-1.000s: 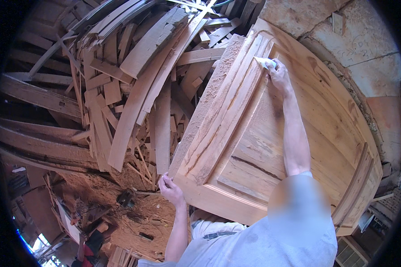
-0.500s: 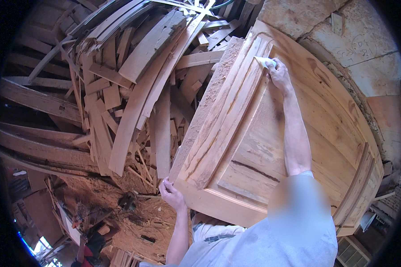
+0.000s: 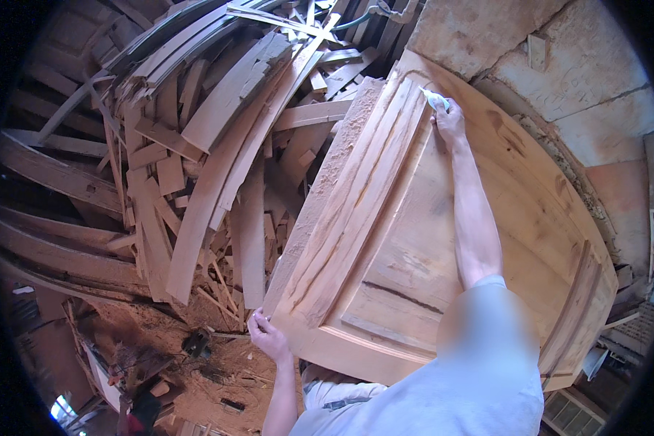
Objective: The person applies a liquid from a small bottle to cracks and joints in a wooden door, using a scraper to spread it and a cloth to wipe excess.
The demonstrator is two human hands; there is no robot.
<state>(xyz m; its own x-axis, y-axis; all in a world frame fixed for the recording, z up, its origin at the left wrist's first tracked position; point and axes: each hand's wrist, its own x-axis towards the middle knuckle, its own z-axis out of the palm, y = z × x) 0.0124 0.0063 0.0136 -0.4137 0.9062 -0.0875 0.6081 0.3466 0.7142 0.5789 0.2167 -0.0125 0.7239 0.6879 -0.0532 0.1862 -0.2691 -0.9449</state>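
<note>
My right hand (image 3: 449, 120) is closed round a small white and pale green squeeze bottle (image 3: 436, 101) with a pointed tip. The tip is over the far end of a grooved wooden door (image 3: 407, 291), beside its raised left moulding (image 3: 360, 211). Dark lines run along that moulding, and a dark crack crosses the door's inset panel. At the door's near left corner is my left hand (image 3: 271, 338), its fingers curled together by the edge. What those fingers hold, if anything, cannot be made out.
A tall heap of offcuts and curved boards (image 3: 214, 167) lies left of the door. Sawdust (image 3: 218, 378) covers the ground below it. Stone slabs (image 3: 552, 65) lie beyond the door's far right edge. A slatted wooden frame (image 3: 570, 413) stands at the lower right.
The view has shifted, so the door sits slightly lower and further left. My right hand with the bottle remains at the moulding's far end, and my left hand stays by the near corner.
</note>
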